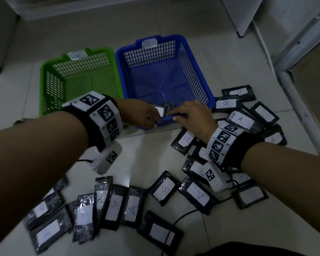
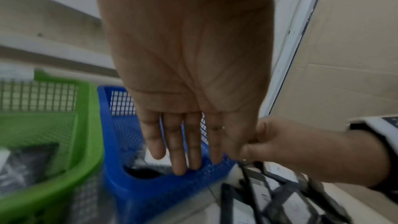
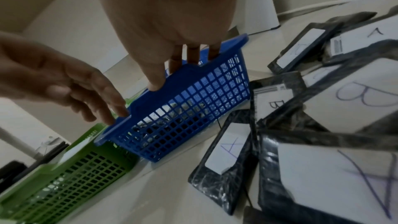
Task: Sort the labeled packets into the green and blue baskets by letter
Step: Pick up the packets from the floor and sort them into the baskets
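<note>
Green basket packet, left-wrist view only.

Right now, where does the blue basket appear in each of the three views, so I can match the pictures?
Head view: the blue basket sits upper centre, right of the green basket, both hands at its near rim.
Left wrist view: lower centre, under the left hand.
Right wrist view: centre, the right hand gripping its rim.
Shared landmark: the green basket, directly beside it in every view.
</note>
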Demonstrator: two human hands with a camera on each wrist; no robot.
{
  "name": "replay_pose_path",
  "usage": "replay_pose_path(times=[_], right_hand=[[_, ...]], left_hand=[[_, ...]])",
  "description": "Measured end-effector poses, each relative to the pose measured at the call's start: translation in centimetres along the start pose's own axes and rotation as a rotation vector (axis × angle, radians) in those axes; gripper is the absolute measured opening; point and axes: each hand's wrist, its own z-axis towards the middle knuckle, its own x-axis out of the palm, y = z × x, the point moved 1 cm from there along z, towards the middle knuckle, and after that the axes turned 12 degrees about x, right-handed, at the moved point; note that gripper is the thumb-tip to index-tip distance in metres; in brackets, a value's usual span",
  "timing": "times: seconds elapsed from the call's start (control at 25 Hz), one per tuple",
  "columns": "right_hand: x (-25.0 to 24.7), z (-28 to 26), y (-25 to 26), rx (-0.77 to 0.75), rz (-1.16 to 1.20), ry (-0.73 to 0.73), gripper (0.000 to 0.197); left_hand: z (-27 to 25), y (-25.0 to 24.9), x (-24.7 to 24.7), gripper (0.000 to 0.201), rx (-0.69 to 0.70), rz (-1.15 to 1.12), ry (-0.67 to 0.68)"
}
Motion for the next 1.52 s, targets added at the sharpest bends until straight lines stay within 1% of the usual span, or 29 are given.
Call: replay_pose_path(times=[0.08, 0.12, 0.16, 0.24, 0.28, 0.32, 0.36, 0.4, 0.48, 0.52, 0.56, 0.6, 0.68, 0.72, 0.8, 0.88, 0.92, 1.0, 1.04, 1.12, 1.2, 1.28, 1.36, 1.44, 1.52], right_hand=[[0.2, -0.3, -0.8, -0.054, 0.057, -0.022, 0.028], [0.4, -0.5, -1.6, -0.080, 0.085, -0.028, 0.030], [0.5, -0.8, -2.2, -0.113, 0.106, -0.049, 0.031], [0.4, -1.6, -3.9, -0.168, 0.130, -0.148, 0.033], [0.2, -2.3, -4.5, -0.175, 0.148, -0.214, 0.033], [0.1, -3.0, -5.2, -0.156, 0.171, -0.271, 0.032], [0.0, -3.8, -5.8, -0.105, 0.197, -0.296, 0.030], [0.0, -4.7, -6.4, -0.029, 0.217, -0.283, 0.027], [0.4, -6.1, -7.7, 0.108, 0.204, -0.183, 0.021], [0.5, -6.7, -8.2, 0.159, 0.154, -0.122, 0.018], [0.8, -7.2, -8.6, 0.203, 0.078, -0.051, 0.020], [1.0, -7.8, -9.0, 0.242, -0.013, 0.023, 0.029], [1.4, -8.5, -9.3, 0.273, -0.163, 0.148, 0.049], [1.7, -8.7, -9.4, 0.279, -0.205, 0.181, 0.053], [2.3, -8.6, -9.4, 0.290, -0.245, 0.227, 0.050], [2.3, -8.2, -9.4, 0.277, -0.227, 0.263, 0.039], [2.1, -8.0, -9.3, 0.279, -0.178, 0.271, 0.031], [1.0, -7.4, -8.9, 0.276, -0.039, 0.263, 0.017], [0.3, -7.1, -8.5, 0.260, 0.027, 0.247, 0.015], [-1.4, -6.5, -7.5, 0.216, 0.140, 0.169, 0.013], [-3.0, -5.6, -6.2, 0.181, 0.251, 0.088, 0.016], [-4.0, -3.9, -5.0, 0.145, 0.331, 0.021, 0.020], [-4.5, -1.8, -4.0, 0.118, 0.397, -0.058, 0.025], [-4.6, 0.4, -3.4, 0.135, 0.451, -0.120, 0.032], [-4.4, 2.2, -3.1, 0.167, 0.438, -0.147, 0.037]], left_hand=[[1.7, -1.0, 2.3, 0.032, 0.021, 0.029, -0.109], [2.4, -1.5, 3.6, 0.030, 0.015, 0.032, -0.189], [2.8, -1.9, 4.8, 0.028, -0.003, 0.017, -0.289], [3.3, -2.5, 7.2, 0.028, -0.010, -0.051, -0.541], [3.4, -2.8, 8.4, 0.028, -0.001, -0.103, -0.669], [3.6, -3.2, 9.7, 0.027, 0.005, -0.157, -0.768], [3.9, -3.4, 10.9, 0.027, -0.002, -0.207, -0.828], [4.4, -3.7, 12.0, 0.027, -0.016, -0.249, -0.845], [5.8, -4.0, 13.7, 0.030, -0.054, -0.288, -0.837], [6.6, -4.2, 14.2, 0.034, -0.073, -0.287, -0.834], [7.3, -4.1, 14.6, 0.040, -0.097, -0.282, -0.830], [8.1, -4.0, 14.9, 0.047, -0.118, -0.285, -0.818], [9.6, -3.6, 15.5, 0.059, -0.174, -0.325, -0.773], [10.2, -3.3, 15.8, 0.064, -0.209, -0.356, -0.748], [10.6, -2.9, 16.1, 0.067, -0.279, -0.408, -0.716], [10.7, -2.8, 16.2, 0.061, -0.331, -0.408, -0.695], [10.6, -2.7, 16.2, 0.058, -0.357, -0.404, -0.680], [10.5, -2.4, 16.1, 0.059, -0.379, -0.434, -0.655], [10.4, -2.4, 16.1, 0.056, -0.369, -0.469, -0.653], [9.8, -2.7, 16.1, 0.049, -0.304, -0.536, -0.676], [8.5, -3.2, 16.1, 0.043, -0.218, -0.607, -0.701], [6.7, -3.3, 15.3, 0.033, -0.144, -0.682, -0.728], [4.6, -2.7, 14.0, 0.024, -0.077, -0.705, -0.714], [2.3, -2.1, 12.3, 0.022, 0.012, -0.752, -0.721], [0.7, -1.7, 10.4, 0.025, 0.087, -0.846, -0.809]])
